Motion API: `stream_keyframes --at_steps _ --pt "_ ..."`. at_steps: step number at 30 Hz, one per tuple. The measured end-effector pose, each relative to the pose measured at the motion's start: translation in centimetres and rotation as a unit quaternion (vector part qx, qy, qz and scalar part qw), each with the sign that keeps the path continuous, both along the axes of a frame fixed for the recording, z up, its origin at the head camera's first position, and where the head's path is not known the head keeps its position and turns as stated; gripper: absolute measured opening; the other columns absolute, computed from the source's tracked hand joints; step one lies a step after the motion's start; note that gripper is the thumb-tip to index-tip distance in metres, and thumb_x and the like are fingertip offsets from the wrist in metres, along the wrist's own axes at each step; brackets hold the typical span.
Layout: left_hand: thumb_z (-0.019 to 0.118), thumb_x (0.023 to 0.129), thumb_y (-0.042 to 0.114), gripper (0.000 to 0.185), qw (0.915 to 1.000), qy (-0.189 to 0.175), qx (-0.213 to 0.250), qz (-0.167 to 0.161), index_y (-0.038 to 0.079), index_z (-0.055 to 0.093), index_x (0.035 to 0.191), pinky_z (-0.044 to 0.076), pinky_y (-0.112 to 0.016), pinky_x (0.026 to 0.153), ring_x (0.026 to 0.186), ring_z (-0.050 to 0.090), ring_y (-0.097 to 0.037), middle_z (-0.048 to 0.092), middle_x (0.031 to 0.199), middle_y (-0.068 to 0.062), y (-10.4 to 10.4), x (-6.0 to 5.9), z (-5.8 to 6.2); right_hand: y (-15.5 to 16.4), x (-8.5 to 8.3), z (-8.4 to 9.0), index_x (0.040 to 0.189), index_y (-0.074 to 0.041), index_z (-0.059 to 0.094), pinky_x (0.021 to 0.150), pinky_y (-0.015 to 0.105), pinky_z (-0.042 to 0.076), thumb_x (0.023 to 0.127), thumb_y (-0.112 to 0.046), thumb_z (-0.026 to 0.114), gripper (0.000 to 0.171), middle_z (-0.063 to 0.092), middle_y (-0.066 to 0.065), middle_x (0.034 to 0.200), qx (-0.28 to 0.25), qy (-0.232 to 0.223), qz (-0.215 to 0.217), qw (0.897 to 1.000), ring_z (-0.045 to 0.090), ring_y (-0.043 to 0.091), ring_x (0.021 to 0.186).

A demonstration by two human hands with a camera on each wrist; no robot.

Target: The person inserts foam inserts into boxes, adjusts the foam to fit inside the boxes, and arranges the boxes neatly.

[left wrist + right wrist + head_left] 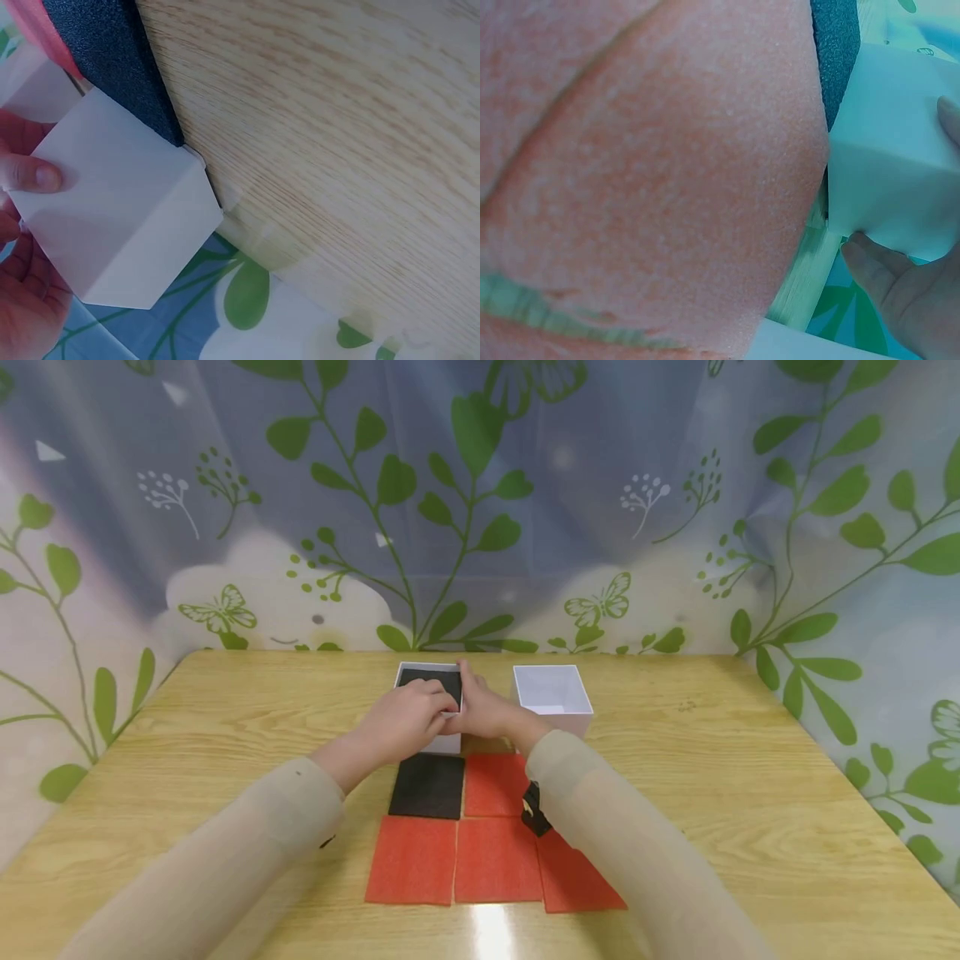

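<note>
A white open-topped box (441, 744) stands toward the back of the table, with a black foam sheet (444, 679) inside it. My left hand (408, 714) reaches over its opening, the fingers bent down beside that sheet; their tips are hidden. With the right hand (483, 706) I grip the box's right side, thumb toward the back and a finger on the front face. In the left wrist view a thumb or finger (37, 176) presses the box wall (112, 195). The right wrist view shows my right hand (915, 300) against the box (896, 150).
A second white box (551, 689), open at the top, stands to the right. In front lie another black foam square (426, 787) and several red foam squares (411, 860), partly under my right forearm. A patterned curtain (480, 510) hangs behind the wooden table (225, 735).
</note>
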State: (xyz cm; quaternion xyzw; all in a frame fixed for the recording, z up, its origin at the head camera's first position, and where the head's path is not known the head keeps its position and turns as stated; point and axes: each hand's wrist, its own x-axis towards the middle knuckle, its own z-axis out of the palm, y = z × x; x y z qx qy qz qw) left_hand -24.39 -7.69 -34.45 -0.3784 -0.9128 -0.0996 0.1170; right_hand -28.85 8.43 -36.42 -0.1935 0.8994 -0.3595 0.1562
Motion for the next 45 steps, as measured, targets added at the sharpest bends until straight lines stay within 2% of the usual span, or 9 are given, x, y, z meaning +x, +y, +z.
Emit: stream_keyframes --at_steps 6,8,13,19,26,29,33,40,45 --pt "0.054 0.091 0.008 0.019 0.9998 -0.017 -0.005 0.013 0.006 0.07 0.102 0.048 -0.036 0.082 0.091 0.057 -0.024 0.061 0.097 -0.005 -0.1 0.1 0.1 -0.1 -0.2 0.0 0.147 -0.007 -0.006 0.104 0.043 0.028 0.079 -0.03 0.073 0.106 0.015 0.023 0.147 -0.001 0.005 0.01 1.0 0.022 0.03 0.133" --pt "0.054 0.091 0.008 0.019 0.9998 -0.009 -0.01 0.017 0.006 0.07 0.101 0.048 -0.036 0.081 0.089 0.057 -0.024 0.061 0.096 -0.005 -0.2 0.1 0.0 -0.2 -0.1 0.0 0.147 -0.007 -0.006 0.104 0.043 0.028 0.079 -0.031 0.073 0.106 0.015 0.023 0.147 -0.001 0.005 0.012 1.0 0.023 0.03 0.132" --pt "0.056 0.089 0.008 0.015 0.9992 0.017 -0.013 0.035 0.006 0.07 0.096 0.049 -0.036 0.077 0.085 0.058 -0.024 0.061 0.093 -0.005 -0.7 0.0 -0.2 -0.2 0.1 0.2 0.148 -0.01 -0.012 0.107 0.046 0.023 0.08 -0.036 0.072 0.111 0.004 0.021 0.151 -0.007 -0.01 0.011 1.0 0.013 0.031 0.138" --pt "0.057 0.091 0.013 0.018 0.9985 0.008 -0.016 0.052 0.005 0.07 0.101 0.05 -0.037 0.077 0.088 0.061 -0.021 0.063 0.097 -0.006 -1.2 0.7 0.3 -0.4 0.1 0.4 0.147 -0.012 -0.015 0.108 0.047 0.02 0.08 -0.037 0.072 0.114 -0.004 0.019 0.153 -0.008 -0.016 0.011 1.0 0.004 0.03 0.14" --pt "0.059 0.089 0.014 0.032 0.998 0.032 -0.05 0.021 0.005 0.064 0.119 0.047 -0.044 0.086 0.107 0.059 -0.024 0.061 0.12 -0.011 -1.9 2.8 0.6 -0.4 0.2 0.5 0.148 -0.012 -0.013 0.108 0.047 0.019 0.079 -0.037 0.073 0.113 0.0 0.02 0.153 0.006 -0.013 0.004 1.0 0.008 0.031 0.14" --pt "0.061 0.085 0.014 0.04 0.9965 0.054 -0.064 0.001 0.006 0.06 0.124 0.044 -0.046 0.09 0.116 0.054 -0.026 0.055 0.129 -0.014 -2.2 3.8 0.2 -0.3 0.3 0.6 0.148 -0.011 -0.012 0.109 0.046 0.019 0.079 -0.037 0.073 0.112 0.003 0.021 0.152 0.016 -0.007 0.001 1.0 0.011 0.031 0.139" --pt "0.062 0.084 0.015 0.04 0.9942 0.083 -0.06 -0.031 0.004 0.061 0.122 0.043 -0.043 0.092 0.116 0.053 -0.029 0.052 0.13 -0.016 -2.5 4.7 -0.5 -0.1 0.2 0.5 0.148 -0.01 -0.013 0.109 0.045 0.018 0.08 -0.039 0.071 0.112 0.002 0.021 0.153 0.023 -0.004 0.004 1.0 0.009 0.03 0.14" --pt "0.067 0.084 0.025 0.042 0.993 0.068 -0.087 -0.042 0.003 0.062 0.12 0.046 -0.041 0.089 0.111 0.056 -0.029 0.052 0.13 -0.016 -2.6 5.7 -2.0 0.0 0.0 -0.1 0.148 -0.009 -0.013 0.109 0.044 0.018 0.078 -0.039 0.073 0.115 0.002 0.021 0.153 0.023 0.002 0.004 1.0 0.009 0.03 0.14" --pt "0.064 0.087 0.03 0.047 0.9889 0.018 -0.143 -0.037 0.002 0.059 0.123 0.044 -0.038 0.092 0.115 0.053 -0.026 0.054 0.127 -0.015 -2.1 5.5 -2.6 0.1 0.0 -0.1 0.148 -0.008 -0.012 0.109 0.044 0.018 0.077 -0.038 0.075 0.116 0.004 0.022 0.152 0.021 0.003 0.004 1.0 0.011 0.031 0.139"
